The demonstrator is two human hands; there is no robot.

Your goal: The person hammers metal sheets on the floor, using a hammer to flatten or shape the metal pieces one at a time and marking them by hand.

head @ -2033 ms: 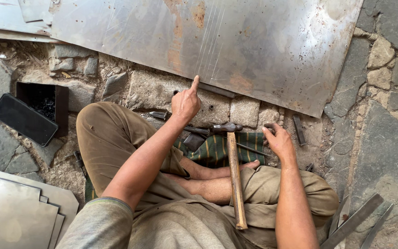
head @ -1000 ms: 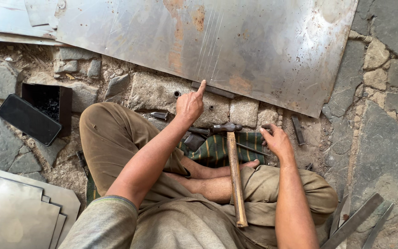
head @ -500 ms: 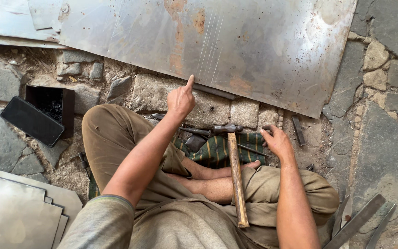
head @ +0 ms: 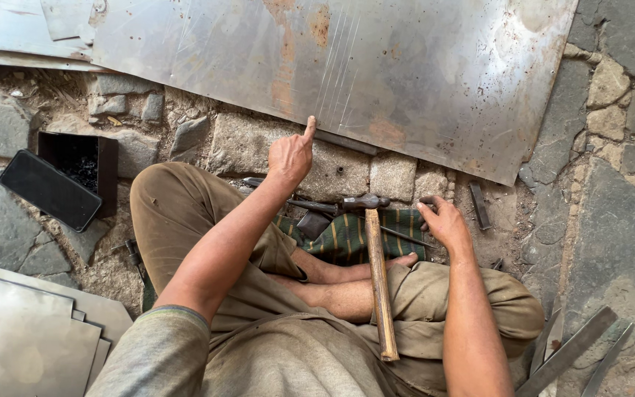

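Forefinger of empty left hand (head: 290,156) at metal sheet (head: 420,73) edge; hammer (head: 376,272) beside loosely open right hand (head: 446,224)

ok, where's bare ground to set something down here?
Bare: stone paving right of the metal sheet, and cobbles between sheet edge and the knee. Crowded: hammer, striped cloth and small tools between left hand and right hand.

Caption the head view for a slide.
Seated cross-legged on stone paving, left hand points at metal sheet; right hand rests near the hammer.
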